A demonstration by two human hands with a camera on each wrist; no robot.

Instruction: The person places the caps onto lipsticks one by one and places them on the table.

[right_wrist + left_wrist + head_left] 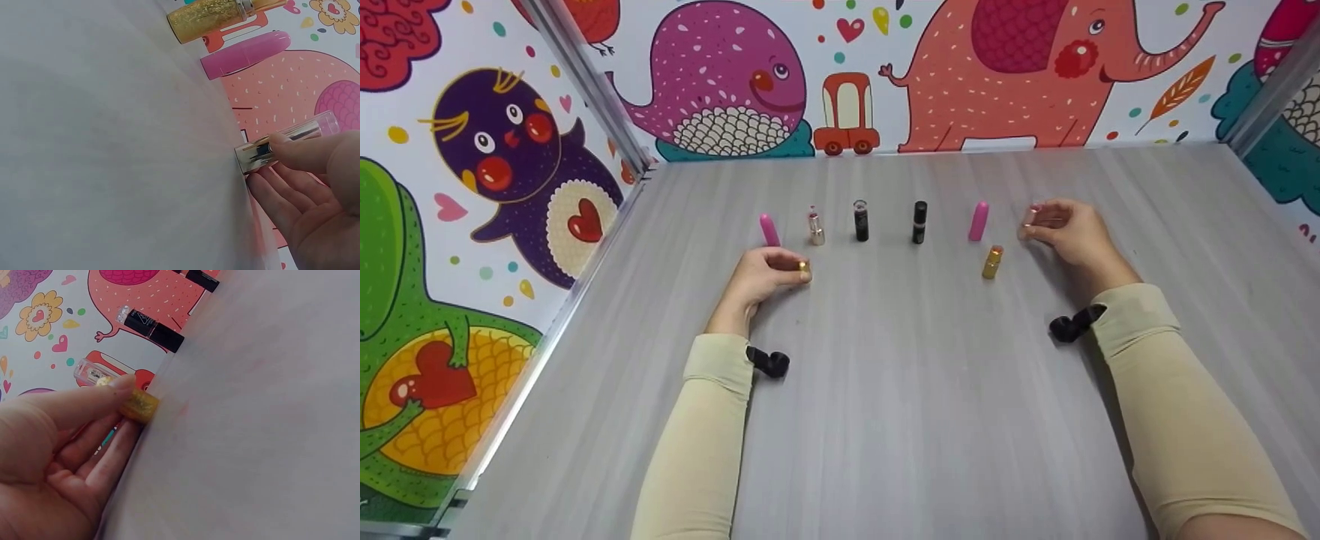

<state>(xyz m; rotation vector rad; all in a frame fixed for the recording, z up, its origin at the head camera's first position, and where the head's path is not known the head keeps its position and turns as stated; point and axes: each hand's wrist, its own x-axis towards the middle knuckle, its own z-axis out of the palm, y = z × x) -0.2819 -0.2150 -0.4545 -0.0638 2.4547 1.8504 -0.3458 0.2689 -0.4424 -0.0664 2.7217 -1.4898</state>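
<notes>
My left hand [765, 276] pinches a gold lipstick [804, 267] between thumb and fingers, its base on the table. The left wrist view shows the thumb over the gold tube [140, 405], with part of it hidden. On the right, my right hand [1072, 232] grips a shiny silver lipstick with a clear, pinkish top [292, 135], standing at the table surface. Nearest to that hand are another gold lipstick [993, 262] and a pink tube [979, 221]. Just behind the left hand is a second pink tube [769, 229], its lower part hidden.
Between the hands stand a pale gold lipstick with a clear top [816, 228], a black tube with a clear top [861, 221] and a black lipstick tube [919, 223]. Cartoon-printed panels [855, 45] border the grey table [885, 390] at the back and sides.
</notes>
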